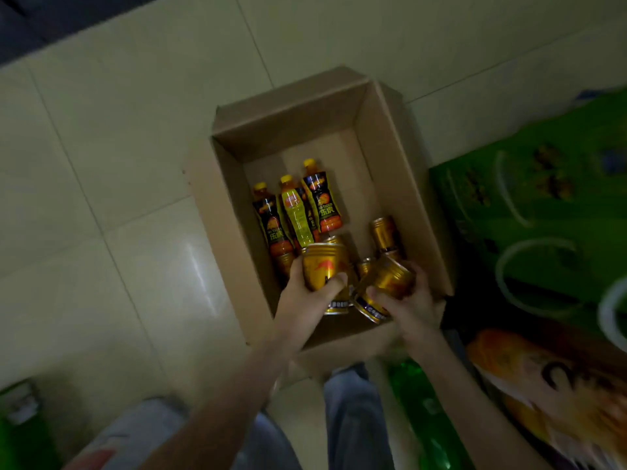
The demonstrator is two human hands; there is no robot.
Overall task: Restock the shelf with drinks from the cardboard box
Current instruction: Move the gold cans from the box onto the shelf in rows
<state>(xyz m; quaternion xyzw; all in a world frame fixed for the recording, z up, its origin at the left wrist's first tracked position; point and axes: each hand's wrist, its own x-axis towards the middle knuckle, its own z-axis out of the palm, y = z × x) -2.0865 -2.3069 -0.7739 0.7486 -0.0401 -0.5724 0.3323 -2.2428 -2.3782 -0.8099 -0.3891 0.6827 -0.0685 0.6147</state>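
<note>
The pale tiled floor (118, 164) spreads under everything, with a green printed carton (543, 205) at my right. Between them sits the open brown cardboard box (390, 157), mostly bare inside. Three yellow-capped plastic drink bottles (298, 215) lie side by side against its left wall, and a few gold metal cans cluster at the near end, one loose (383, 232) by the right wall.

I am at the picking-up step. My left hand (305, 300) wraps a gold can (322, 266), thumb across its front. My right hand (414, 307) curls round another tilted gold can (390, 276).

No shelf is in view. Next, I judge, I lift both clear of the box walls and turn to find it.
</note>
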